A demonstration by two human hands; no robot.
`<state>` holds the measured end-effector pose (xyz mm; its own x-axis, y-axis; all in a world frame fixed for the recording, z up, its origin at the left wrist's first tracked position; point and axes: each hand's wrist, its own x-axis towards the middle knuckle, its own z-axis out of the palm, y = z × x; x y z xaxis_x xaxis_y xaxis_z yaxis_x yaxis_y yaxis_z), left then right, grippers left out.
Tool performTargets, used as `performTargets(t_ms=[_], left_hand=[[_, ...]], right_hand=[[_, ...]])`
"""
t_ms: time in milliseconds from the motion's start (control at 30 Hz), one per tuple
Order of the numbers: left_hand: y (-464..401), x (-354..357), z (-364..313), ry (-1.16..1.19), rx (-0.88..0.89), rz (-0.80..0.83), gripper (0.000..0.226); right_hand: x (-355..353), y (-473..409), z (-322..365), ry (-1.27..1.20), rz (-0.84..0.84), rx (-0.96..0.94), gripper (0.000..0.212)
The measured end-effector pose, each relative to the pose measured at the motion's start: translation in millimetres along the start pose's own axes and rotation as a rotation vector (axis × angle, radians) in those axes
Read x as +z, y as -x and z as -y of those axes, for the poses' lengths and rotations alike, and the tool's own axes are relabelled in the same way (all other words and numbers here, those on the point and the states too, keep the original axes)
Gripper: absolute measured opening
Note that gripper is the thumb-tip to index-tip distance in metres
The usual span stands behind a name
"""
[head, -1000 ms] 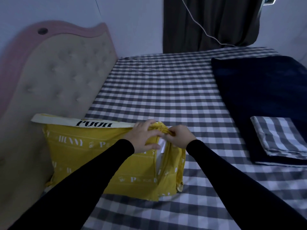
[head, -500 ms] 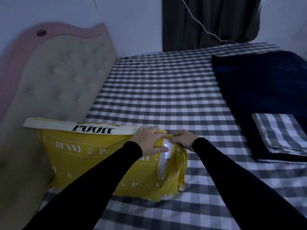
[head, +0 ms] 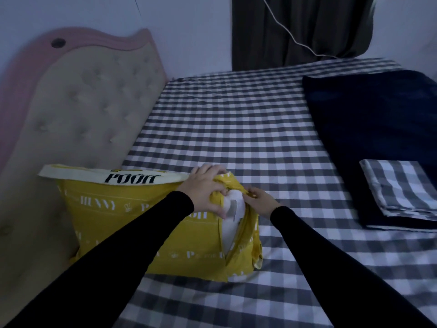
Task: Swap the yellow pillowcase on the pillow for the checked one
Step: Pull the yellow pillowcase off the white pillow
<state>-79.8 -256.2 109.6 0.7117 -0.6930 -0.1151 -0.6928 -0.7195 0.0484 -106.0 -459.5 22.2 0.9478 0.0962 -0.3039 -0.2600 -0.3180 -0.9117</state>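
Note:
The yellow pillowcase [head: 132, 223], printed with white lettering, covers a pillow that stands on edge on the bed against the headboard. My left hand [head: 203, 188] grips the yellow cloth at the top right corner. My right hand [head: 259, 201] pinches the other flap of the opening beside it. Between the two flaps the white pillow [head: 233, 210] shows through a gap that runs down the right end. The checked pillowcase [head: 402, 188] lies folded at the right, on a dark blue blanket.
A grey-and-white checked sheet [head: 236, 129] covers the bed. The padded beige headboard [head: 78, 110] with a pink rim stands at the left. The dark blue blanket [head: 378, 119] covers the right side. A dark curtain [head: 300, 29] and a white cable hang at the far wall.
My hands have drawn the two flaps apart at the pillow's top right corner. The gap has widened and more of the white pillow shows. The view has shifted slightly.

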Motion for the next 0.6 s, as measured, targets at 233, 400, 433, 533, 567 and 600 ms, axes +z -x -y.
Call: performTargets(t_ms=[233, 400, 433, 533, 567, 600], left_hand=[[-39, 20, -49, -0.073, 0.171, 0.321, 0.054], [-46, 40, -18, 0.043, 0.001, 0.224, 0.075], [-47, 40, -4, 0.079, -0.088, 0.252, 0.076], [-53, 56, 20, 0.097, -0.162, 0.384, 0.068], [-56, 64, 20, 0.123, -0.165, 0.390, 0.065], [-60, 74, 19, 0.155, -0.172, 0.385, 0.065]], right_hand=[[-1, 7, -28, -0.228, -0.030, 0.091, 0.017], [2, -10, -32, -0.306, -0.084, 0.115, 0.018], [3, -15, -35, -0.322, -0.087, 0.138, 0.015], [9, -33, -54, -0.146, -0.081, 0.202, 0.013], [11, -39, -60, -0.058, -0.089, 0.218, 0.016], [11, -45, -64, -0.003, -0.097, 0.227, 0.017]])
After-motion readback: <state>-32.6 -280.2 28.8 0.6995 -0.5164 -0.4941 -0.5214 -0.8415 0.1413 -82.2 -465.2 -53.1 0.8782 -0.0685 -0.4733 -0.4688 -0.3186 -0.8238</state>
